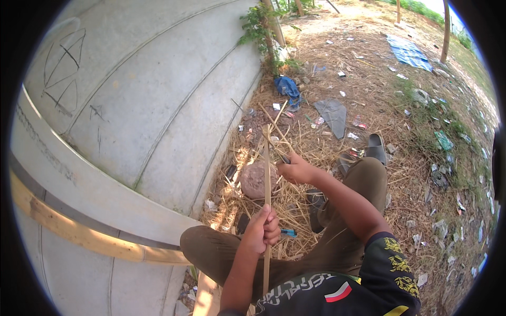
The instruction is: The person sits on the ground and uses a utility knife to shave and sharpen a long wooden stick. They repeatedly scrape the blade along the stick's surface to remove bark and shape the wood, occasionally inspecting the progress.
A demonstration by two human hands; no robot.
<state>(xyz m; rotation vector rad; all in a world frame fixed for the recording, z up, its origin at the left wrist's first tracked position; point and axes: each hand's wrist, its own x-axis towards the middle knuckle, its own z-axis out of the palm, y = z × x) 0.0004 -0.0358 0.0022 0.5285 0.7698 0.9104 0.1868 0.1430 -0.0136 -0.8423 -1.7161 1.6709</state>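
Outdoors, beside the broad grey concrete wall (158,100), the long, pale, flat bamboo strip (267,181) runs past the rounded brown rock (252,180). The person's left hand (258,230) wraps closed around it; the right hand (296,168) grips a slim dark-handled tool (285,159) nearer its far end. Working well probably means bracing the strip firmly and angling light, even strokes away from the left hand.

Brown ground (363,71) with straw (293,211), rounded stone (253,180), blue sheet (408,51) and litter (352,136) (mostly small scraps)
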